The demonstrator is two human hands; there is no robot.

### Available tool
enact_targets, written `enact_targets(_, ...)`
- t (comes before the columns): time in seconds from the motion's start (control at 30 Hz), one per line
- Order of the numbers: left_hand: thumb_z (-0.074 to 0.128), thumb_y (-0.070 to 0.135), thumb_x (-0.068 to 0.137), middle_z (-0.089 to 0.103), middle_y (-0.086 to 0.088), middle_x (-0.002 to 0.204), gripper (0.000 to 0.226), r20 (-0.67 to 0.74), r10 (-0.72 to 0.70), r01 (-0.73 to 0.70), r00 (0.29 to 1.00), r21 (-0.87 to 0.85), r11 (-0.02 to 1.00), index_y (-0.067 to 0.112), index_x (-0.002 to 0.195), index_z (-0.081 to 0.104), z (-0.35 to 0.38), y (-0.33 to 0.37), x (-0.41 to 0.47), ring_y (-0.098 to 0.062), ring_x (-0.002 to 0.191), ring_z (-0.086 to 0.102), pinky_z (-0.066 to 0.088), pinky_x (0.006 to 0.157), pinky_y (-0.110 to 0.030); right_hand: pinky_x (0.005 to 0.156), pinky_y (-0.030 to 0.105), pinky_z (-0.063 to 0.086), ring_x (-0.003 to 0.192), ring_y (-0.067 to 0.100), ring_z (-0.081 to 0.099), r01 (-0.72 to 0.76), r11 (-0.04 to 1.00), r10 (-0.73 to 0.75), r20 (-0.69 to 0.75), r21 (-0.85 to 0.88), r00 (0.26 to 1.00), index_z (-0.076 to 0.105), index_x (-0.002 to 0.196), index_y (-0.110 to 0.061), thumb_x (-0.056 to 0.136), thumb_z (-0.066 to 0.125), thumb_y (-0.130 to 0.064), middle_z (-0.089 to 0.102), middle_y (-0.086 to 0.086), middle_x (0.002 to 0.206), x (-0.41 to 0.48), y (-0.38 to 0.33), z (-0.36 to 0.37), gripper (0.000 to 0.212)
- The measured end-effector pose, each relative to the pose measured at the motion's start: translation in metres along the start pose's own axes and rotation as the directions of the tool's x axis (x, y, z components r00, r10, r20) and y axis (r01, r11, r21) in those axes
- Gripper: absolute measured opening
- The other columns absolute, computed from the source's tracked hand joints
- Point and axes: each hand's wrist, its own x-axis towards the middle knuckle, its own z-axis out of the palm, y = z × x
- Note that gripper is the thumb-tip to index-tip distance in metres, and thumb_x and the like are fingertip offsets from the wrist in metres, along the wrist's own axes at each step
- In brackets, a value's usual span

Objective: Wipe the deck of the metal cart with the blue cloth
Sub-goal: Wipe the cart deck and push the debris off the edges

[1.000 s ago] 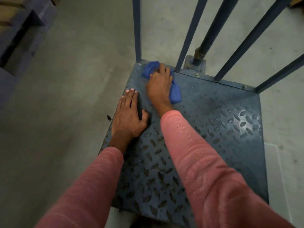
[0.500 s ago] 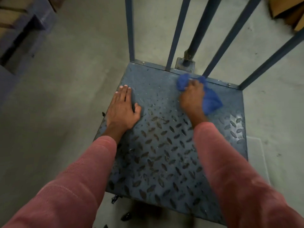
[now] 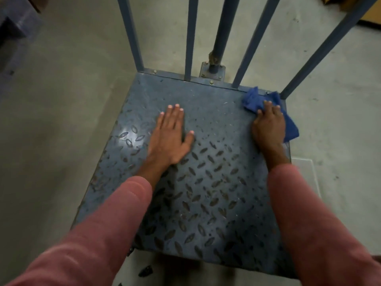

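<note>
A blue-grey diamond-plate cart deck (image 3: 206, 203) on grey concrete floor (image 3: 51, 120). The left hand (image 3: 171, 137) lies flat mid-frame, fingers straight. The right hand (image 3: 268, 129), fingers extended, presses a crumpled blue cloth (image 3: 252, 100) onto the deck's upper-right corner.

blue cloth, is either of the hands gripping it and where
Neither grips it. The right hand presses flat on the middle of the blue cloth, whose edges stick out ahead and to the right. The left hand rests flat on the deck.

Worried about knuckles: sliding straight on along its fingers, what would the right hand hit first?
Likely the back rim, in the gap between two bars, with the cloth bunched ahead of it.
</note>
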Motion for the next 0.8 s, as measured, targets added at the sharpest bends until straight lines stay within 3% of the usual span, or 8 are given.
enact_targets(0.1,0.018,0.065,0.103,-0.001,-0.001,0.175,0.082,0.019,0.024,-0.025,1.0,0.058,0.998,0.016,0.167,0.004,0.009,0.006,0.008,-0.019,0.162,-0.005,-0.001,0.131,-0.047,0.118,0.051,0.03,0.137,0.046,0.043,0.103,0.994,-0.103,0.011,0.029,0.995,0.052,0.14,-0.002,0.094,0.043,-0.019,0.053,0.023,0.144,0.003,-0.048,0.023,0.05)
enact_targets(0.23,0.017,0.065,0.1,0.007,-0.003,0.175,0.084,0.012,0.013,-0.014,1.0,0.087,0.996,0.014,0.166,0.011,0.01,0.006,0.007,-0.019,0.162,0.0,0.0,0.131,-0.046,0.124,0.043,0.011,0.152,0.034,0.024,0.328,0.94,-0.34,0.211,0.092,0.916,0.037,0.154,-0.012,0.103,0.045,-0.017,0.036,0.013,0.161,-0.008,-0.138,0.046,0.052)
enact_targets(0.3,0.017,0.065,0.1,0.012,-0.004,0.174,0.084,-0.002,0.014,-0.014,1.0,0.077,0.997,0.012,0.166,0.014,0.011,0.004,0.005,-0.019,0.162,0.003,-0.001,0.131,-0.043,0.125,0.042,0.013,0.153,0.032,0.021,0.415,0.899,-0.438,0.274,0.142,0.856,0.036,0.155,-0.014,0.104,0.046,-0.018,0.034,0.011,0.162,-0.013,-0.145,0.048,0.053)
enact_targets(0.37,0.019,0.066,0.1,0.009,-0.004,0.175,0.085,0.008,0.03,-0.03,1.0,0.053,0.998,0.013,0.166,0.013,0.009,0.0,0.005,-0.019,0.162,0.001,-0.004,0.131,-0.041,0.126,0.041,0.017,0.152,0.032,0.026,0.44,0.873,-0.483,0.26,0.209,0.836,0.042,0.153,-0.013,0.103,0.049,-0.015,0.039,0.012,0.159,-0.008,-0.109,0.034,0.05)
enact_targets(0.43,0.018,0.067,0.102,0.001,-0.002,0.175,0.084,0.028,0.036,-0.037,0.999,0.045,0.998,0.015,0.167,0.006,0.008,-0.002,0.003,-0.018,0.162,-0.006,-0.006,0.131,-0.041,0.123,0.033,0.019,0.148,0.031,0.035,0.379,0.903,-0.415,0.184,0.203,0.891,0.048,0.147,-0.009,0.102,0.05,-0.01,0.045,0.014,0.154,0.001,-0.048,0.011,0.045)
enact_targets(0.5,0.016,0.067,0.103,-0.005,-0.001,0.175,0.083,0.036,0.023,-0.025,0.999,0.062,0.998,0.016,0.167,0.0,0.009,0.0,0.002,-0.016,0.161,-0.01,-0.007,0.131,-0.041,0.122,0.033,0.02,0.147,0.03,0.036,0.191,0.968,-0.212,0.122,0.164,0.97,0.049,0.146,-0.011,0.102,0.05,-0.01,0.046,0.014,0.154,0.007,0.005,-0.016,0.045)
enact_targets(0.6,0.016,0.068,0.1,-0.001,0.0,0.175,0.085,0.009,0.013,-0.013,1.0,0.057,0.998,0.016,0.167,0.003,0.008,0.004,0.005,-0.017,0.161,-0.006,-0.005,0.131,-0.042,0.124,0.036,0.019,0.15,0.028,0.032,0.028,0.993,-0.037,0.076,0.115,0.996,0.048,0.15,-0.018,0.102,0.05,-0.017,0.043,0.011,0.157,0.013,0.028,-0.024,0.047)
enact_targets(0.8,0.01,0.068,0.096,0.003,-0.004,0.175,0.09,0.025,0.002,-0.004,1.0,0.072,0.997,0.013,0.167,0.008,0.007,0.007,0.004,-0.021,0.162,-0.001,0.001,0.131,-0.046,0.123,0.047,0.026,0.147,0.033,0.036,0.163,0.976,-0.177,0.087,0.144,0.98,0.05,0.148,-0.017,0.099,0.045,-0.032,0.047,0.011,0.154,-0.075,-0.038,0.009,0.051)
